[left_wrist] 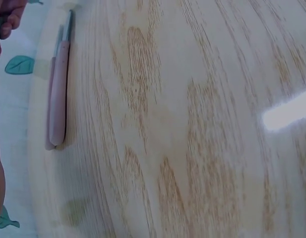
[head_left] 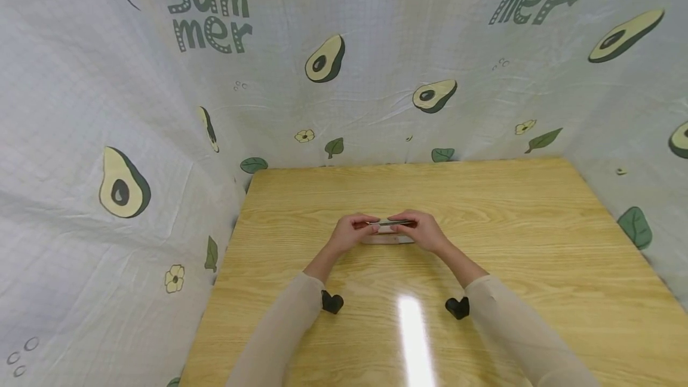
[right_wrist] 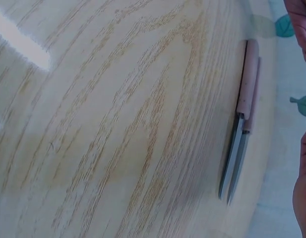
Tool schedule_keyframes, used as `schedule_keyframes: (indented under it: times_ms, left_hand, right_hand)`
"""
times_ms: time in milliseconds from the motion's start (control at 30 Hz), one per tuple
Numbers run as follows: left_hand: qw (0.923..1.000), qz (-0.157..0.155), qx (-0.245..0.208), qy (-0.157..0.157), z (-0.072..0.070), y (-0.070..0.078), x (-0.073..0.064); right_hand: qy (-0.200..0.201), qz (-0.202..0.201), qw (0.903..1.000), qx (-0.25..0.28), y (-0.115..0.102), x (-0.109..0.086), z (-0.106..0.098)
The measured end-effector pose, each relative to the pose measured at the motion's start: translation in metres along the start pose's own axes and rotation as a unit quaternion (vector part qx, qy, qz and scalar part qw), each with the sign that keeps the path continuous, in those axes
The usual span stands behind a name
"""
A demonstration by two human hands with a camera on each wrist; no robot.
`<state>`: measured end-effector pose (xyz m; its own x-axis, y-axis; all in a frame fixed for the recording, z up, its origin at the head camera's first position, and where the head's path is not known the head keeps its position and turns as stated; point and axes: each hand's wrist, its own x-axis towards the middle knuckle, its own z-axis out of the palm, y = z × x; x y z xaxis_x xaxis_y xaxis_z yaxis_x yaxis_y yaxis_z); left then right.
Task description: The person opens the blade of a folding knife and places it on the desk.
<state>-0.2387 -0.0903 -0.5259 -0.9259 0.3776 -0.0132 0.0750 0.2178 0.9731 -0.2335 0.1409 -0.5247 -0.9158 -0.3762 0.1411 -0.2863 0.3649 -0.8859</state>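
Observation:
Near the middle of the table, my left hand [head_left: 352,233] and my right hand [head_left: 421,229] pinch a long, thin item [head_left: 384,223] from its two ends, fingers behind and thumbs in front. It is dark-edged and narrow, and my fingers cover its ends, so I cannot tell its kind. Just below the hands, two knives [right_wrist: 248,87] with pink handles and grey blades lie side by side on the wood. Their handles point left and their blades right. In the left wrist view the knives [left_wrist: 59,94] rest apart from both hands.
The light wood table [head_left: 301,196] has a bright glare streak toward its front. A white curtain [head_left: 376,28] printed with avocados and leaves hangs behind the table and along its sides. Black heart-shaped pieces [head_left: 333,303] sit at both sleeve cuffs.

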Motion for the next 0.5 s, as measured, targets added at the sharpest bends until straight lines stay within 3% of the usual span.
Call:
schedule_keyframes:
  times_ms: [133, 333, 500]
  left_hand:
    - [0.9999, 0.002, 0.008, -0.007, 0.0, 0.002, 0.0]
    - [0.9998, -0.007, -0.018, -0.009, 0.001, 0.003, -0.001]
    - [0.9994, -0.024, -0.021, -0.01, 0.001, 0.003, -0.002]
  right_hand:
    - [-0.015, 0.01, 0.9996, 0.023, -0.001, 0.0, -0.001]
    - [-0.034, 0.022, 0.9985, 0.038, -0.004, 0.001, 0.0]
    - [-0.053, 0.031, 0.9973, 0.04, -0.023, -0.002, -0.002]
